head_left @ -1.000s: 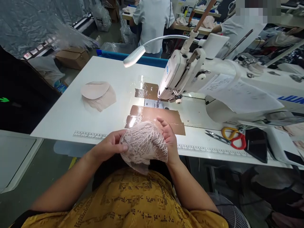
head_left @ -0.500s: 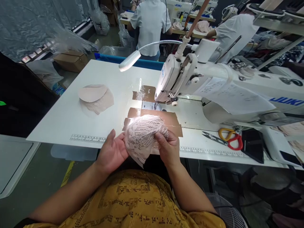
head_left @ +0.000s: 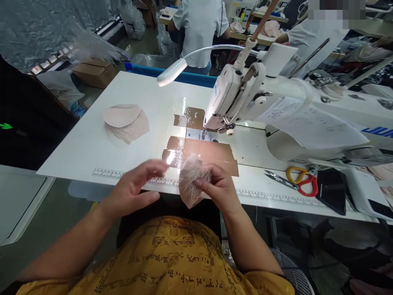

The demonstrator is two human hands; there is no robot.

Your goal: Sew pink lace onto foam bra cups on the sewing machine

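Observation:
A pale pink lace bra cup (head_left: pixel 190 182) is pinched between the thumb and fingers of my right hand (head_left: pixel 219 186), above the table's front edge. It is slightly blurred and curves into a rounded shape. My left hand (head_left: pixel 138 186) is apart from it on the left, fingers and thumb spread, holding nothing. Beyond my hands is the sewing machine (head_left: pixel 225 98), its needle and presser foot over the metal needle plate (head_left: pixel 194 134). Brown tape (head_left: pixel 208 149) covers the table around the plate. Another pale cup piece with lace (head_left: pixel 127 122) lies at the table's left.
Scissors (head_left: pixel 301 181) with red and yellow handles lie at the right, beside a black phone-like slab (head_left: pixel 331 190). A lamp (head_left: pixel 172 73) arches over the table (head_left: pixel 76 151). A printed ruler strip (head_left: pixel 107 173) runs along the front edge. Co-workers in white shirts (head_left: pixel 198 30) are behind.
My left hand has let go of the lace cup and moved left. The right hand keeps hold of the cup, which has turned and looks narrower. The view has shifted slightly.

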